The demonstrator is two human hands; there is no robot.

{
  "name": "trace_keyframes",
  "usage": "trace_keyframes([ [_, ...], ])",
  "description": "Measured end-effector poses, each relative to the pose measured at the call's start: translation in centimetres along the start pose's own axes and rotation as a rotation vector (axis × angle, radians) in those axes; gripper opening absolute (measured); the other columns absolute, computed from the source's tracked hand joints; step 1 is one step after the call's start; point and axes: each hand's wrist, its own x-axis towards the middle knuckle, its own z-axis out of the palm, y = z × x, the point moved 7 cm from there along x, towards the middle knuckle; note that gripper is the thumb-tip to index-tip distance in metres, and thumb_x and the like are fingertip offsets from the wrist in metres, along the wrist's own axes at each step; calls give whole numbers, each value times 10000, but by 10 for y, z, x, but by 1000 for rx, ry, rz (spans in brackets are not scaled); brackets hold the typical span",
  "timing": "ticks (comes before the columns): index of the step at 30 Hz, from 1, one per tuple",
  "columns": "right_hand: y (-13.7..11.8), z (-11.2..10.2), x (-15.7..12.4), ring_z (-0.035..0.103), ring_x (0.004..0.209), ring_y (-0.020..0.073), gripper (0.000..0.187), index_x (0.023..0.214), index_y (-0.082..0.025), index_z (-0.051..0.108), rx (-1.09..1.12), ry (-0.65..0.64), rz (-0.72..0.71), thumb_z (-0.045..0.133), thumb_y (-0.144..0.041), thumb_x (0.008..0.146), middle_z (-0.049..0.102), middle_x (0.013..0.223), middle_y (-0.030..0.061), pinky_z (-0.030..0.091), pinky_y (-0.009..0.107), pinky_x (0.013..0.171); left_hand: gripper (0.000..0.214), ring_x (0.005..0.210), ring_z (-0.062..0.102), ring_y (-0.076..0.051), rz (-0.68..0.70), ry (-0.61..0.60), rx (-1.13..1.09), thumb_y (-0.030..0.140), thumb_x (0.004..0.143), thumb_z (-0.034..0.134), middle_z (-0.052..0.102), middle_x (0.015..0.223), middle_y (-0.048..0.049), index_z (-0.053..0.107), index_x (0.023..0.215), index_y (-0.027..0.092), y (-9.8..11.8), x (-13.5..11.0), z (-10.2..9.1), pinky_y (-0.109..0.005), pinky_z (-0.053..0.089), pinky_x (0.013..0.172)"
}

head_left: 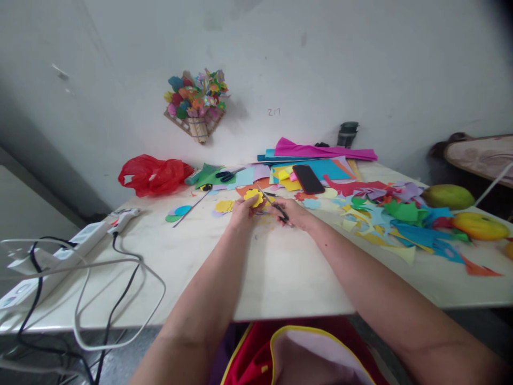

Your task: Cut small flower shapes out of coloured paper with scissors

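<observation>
Between the fingers of my left hand (242, 209) is a yellow paper flower (254, 198) with a scalloped edge. My right hand (294, 212) is wrapped round a pair of scissors (282, 212) with dark handles. The blades point up and left, close to the flower's right side; whether they touch the paper I cannot tell. Another yellow flower cutout (224, 206) lies on the table just left of my left hand. Small yellow scraps lie under and between both hands.
Left are a power strip (86, 238) with looped cables, a red plastic bag (154, 175) and dark-handled scissors (225, 175). A phone (308, 179) and rolled magenta sheets (324, 150) lie behind. Coloured scraps (406, 212) and mangoes (481, 225) are at right. A paper-flower basket (197, 107) hangs on the wall.
</observation>
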Motion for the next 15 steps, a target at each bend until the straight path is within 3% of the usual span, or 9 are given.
trace_keyframes([
  [9,4,-4,3,452,321,49,328,710,-165,513,-29,-49,-27,694,-435,749,528,478,-54,230,151,266,159,690,688,-182,-35,-83,32,120,602,761,711,752,-84,689,740,87,-1,0,2,-291,580,702],
  [15,4,-3,4,465,332,51,303,754,-162,542,-33,-81,-52,677,-432,774,536,498,-52,236,154,266,165,721,684,-194,-53,-104,59,133,624,761,706,754,-90,684,764,95,-3,-2,4,-351,560,796],
])
